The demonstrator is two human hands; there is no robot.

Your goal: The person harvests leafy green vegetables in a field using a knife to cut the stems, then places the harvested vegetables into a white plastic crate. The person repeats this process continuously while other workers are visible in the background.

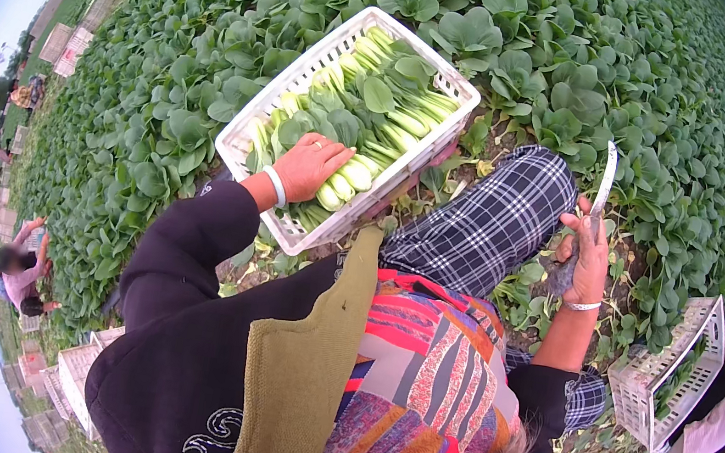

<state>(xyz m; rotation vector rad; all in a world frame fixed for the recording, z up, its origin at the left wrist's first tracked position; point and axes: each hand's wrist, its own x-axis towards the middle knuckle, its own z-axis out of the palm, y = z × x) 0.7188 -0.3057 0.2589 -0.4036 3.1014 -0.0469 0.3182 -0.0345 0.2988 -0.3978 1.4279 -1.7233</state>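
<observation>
My left hand (308,167) is inside a white plastic crate (362,18), its fingers curled over pale-stemmed bok choy (349,179) near the crate's near end. Bok choy heads lie in rows there, with pale stems along both long sides and leaves (329,114) in the middle. My right hand (587,258) grips a harvesting knife (608,174), its narrow blade pointing up and away from me. That hand is beside my knee in checked trousers (504,205), apart from the crate. Its palm partly hides the knife's handle.
Dense bok choy plants (473,30) grow beyond the crate and on both sides. Cut leaves litter the soil by my leg. A tilted white crate (666,387) with greens stands at right beside another person (721,395). More people (26,273) and stacked crates (82,368) are at left.
</observation>
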